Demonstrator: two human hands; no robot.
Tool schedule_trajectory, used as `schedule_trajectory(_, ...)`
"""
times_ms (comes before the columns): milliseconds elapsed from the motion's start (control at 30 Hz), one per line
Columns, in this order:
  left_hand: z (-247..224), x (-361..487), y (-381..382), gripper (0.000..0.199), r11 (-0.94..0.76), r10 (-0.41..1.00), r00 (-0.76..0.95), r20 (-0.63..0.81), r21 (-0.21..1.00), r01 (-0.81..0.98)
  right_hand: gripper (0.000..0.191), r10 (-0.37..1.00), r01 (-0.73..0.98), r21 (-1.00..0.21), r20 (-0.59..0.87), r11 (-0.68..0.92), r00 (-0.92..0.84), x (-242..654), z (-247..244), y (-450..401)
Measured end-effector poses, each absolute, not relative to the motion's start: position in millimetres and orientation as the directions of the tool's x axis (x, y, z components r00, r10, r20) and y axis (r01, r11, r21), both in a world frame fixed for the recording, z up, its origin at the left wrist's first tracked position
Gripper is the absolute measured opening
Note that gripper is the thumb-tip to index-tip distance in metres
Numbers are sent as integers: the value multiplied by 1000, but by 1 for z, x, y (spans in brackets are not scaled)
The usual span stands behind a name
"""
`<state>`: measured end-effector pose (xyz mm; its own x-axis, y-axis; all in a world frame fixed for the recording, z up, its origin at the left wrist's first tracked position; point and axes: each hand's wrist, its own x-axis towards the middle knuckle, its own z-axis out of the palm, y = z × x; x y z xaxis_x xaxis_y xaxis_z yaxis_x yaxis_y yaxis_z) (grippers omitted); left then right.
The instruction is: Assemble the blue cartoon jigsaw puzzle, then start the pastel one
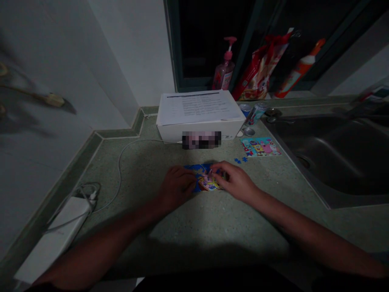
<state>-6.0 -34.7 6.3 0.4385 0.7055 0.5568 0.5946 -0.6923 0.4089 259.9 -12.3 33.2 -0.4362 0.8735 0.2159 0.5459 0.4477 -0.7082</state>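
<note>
A small jigsaw puzzle (199,186), blue with pink and yellow cartoon figures, lies on the counter between my hands. My left hand (178,184) rests over its left end, fingers loosely bent and lying against it, with nothing visible in them. Over the right half, my right hand (232,180) has thumb and fingertips pinched together on what looks like a small puzzle piece (210,172), mostly covered by the fingers. Two loose blue puzzle pieces (241,160) sit just beyond my right hand. Farther right lies a colourful cartoon picture card (261,147).
Behind the puzzle stands a white box (170,129) with a printed sheet (200,107) on top. Cans (256,114) are beside it, and a metal sink (337,154) is at right. A white cable (119,170) runs left towards a power strip (57,235). Bottles line the windowsill.
</note>
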Motion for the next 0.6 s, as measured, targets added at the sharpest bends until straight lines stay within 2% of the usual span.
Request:
schedule_trajectory(100, 10, -8, -22, 8, -629, 768, 427, 477, 437, 643, 17, 792, 615, -512, 269, 600, -548, 268, 32, -1)
schedule_trajectory(200, 12, -4, -9, 8, -636, 767, 470, 438, 420, 647, 20, 725, 606, -402, 316, 687, -612, 268, 22, 3)
schedule_trajectory(333, 9, 6, 5, 6, -651, 753, 484, 445, 404, 643, 21, 678, 581, -349, 371, 735, -635, 266, 7, 0)
schedule_trajectory(600, 0, 11, 9, 10, -674, 736, 559, 383, 332, 660, 23, 669, 582, -329, 356, 744, -653, 273, 1, 2)
